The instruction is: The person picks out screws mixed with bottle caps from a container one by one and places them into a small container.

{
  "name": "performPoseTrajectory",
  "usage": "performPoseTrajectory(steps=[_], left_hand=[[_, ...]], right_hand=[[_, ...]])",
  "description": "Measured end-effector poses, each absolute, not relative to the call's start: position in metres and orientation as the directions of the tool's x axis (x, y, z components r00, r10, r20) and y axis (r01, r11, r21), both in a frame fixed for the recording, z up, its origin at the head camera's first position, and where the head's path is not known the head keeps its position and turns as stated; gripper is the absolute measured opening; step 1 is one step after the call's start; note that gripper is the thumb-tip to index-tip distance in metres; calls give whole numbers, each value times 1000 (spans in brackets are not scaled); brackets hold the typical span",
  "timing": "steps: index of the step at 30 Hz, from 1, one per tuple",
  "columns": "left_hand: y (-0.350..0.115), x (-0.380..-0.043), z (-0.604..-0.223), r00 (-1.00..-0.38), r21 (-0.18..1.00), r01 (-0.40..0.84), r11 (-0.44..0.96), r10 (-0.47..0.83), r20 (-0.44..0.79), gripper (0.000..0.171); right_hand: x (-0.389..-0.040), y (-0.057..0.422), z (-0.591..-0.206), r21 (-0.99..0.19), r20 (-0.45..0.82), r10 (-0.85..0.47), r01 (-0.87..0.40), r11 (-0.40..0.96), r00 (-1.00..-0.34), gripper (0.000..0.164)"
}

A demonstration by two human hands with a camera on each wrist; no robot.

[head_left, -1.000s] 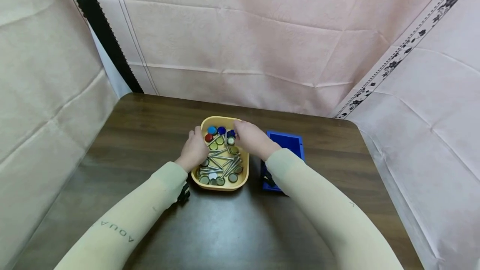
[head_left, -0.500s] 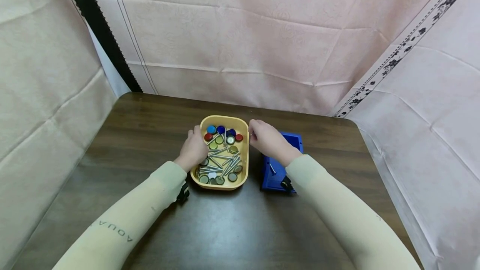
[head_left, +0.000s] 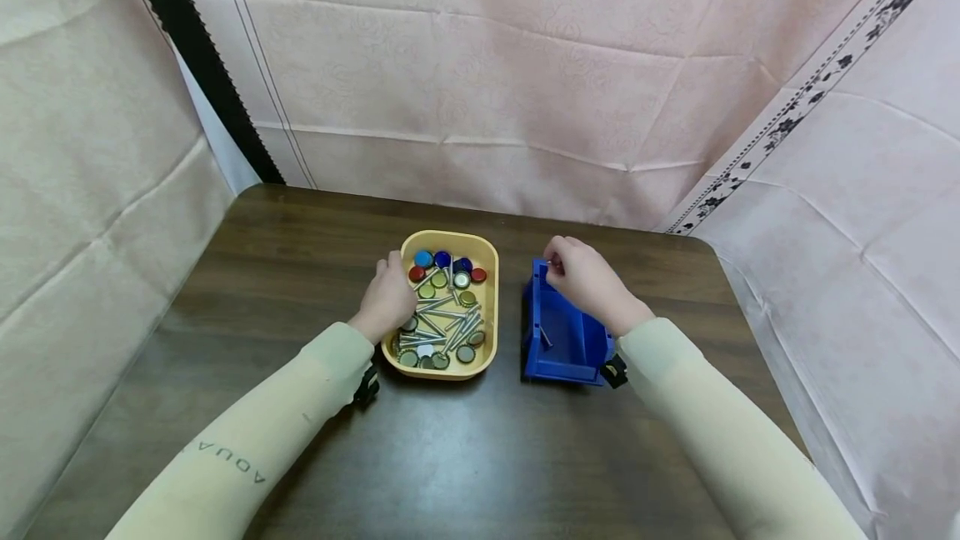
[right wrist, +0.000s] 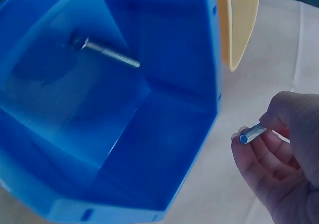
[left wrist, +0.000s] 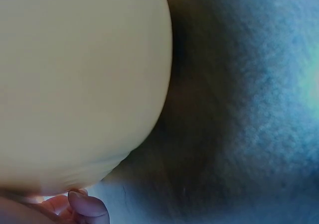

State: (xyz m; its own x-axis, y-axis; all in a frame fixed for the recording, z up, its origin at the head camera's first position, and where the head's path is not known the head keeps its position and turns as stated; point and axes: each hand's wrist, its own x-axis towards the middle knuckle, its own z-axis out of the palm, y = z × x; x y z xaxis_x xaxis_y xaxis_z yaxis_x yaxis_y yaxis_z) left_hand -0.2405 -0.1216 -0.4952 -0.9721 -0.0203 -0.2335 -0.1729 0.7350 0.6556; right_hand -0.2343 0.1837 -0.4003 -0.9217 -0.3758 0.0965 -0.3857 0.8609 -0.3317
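My left hand (head_left: 386, 298) grips the left rim of a yellow tray (head_left: 492, 319), thumb and fingertips (left wrist: 89, 206) at its edge in the left wrist view. Inside the tray lie several metal bolts (head_left: 442, 312) and bottle caps (head_left: 423, 259) in blue, red, gold and silver. My right hand (head_left: 588, 280) is over the far end of a blue bin (head_left: 566, 373). Between its thumb and fingers it pinches a bolt (right wrist: 253, 133), threaded end sticking out, in the right wrist view. One other bolt (right wrist: 112, 54) lies on the bin's floor.
A dark wooden table (head_left: 450, 457) carries both containers, with a narrow gap between them. Pale cloth (head_left: 480, 90) hangs behind and along both sides. The black wrist camera (head_left: 614, 371) on my right arm is close to the bin's near right corner.
My right hand has lifted out of the tray and moved right to above the blue bin, carrying a bolt. My left hand stays on the tray's rim.
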Motion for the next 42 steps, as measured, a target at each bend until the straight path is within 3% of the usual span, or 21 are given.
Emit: performPoseTrajectory(steps=[10, 22, 42], left_hand=[[-122, -239, -494, -975, 654, -159, 739, -12, -223, 69], [-123, -240, -492, -971, 651, -170, 740, -13, -239, 71], [-123, -238, -491, -969, 658, -179, 731, -16, -246, 71]], right_hand=[[-224, 202, -422, -348, 10, -257, -244, 905, -966, 12], [-219, 202, -444, -296, -195, -231, -167, 940, -953, 12], [-217, 190, -446, -245, -205, -264, -212, 946, -942, 11]])
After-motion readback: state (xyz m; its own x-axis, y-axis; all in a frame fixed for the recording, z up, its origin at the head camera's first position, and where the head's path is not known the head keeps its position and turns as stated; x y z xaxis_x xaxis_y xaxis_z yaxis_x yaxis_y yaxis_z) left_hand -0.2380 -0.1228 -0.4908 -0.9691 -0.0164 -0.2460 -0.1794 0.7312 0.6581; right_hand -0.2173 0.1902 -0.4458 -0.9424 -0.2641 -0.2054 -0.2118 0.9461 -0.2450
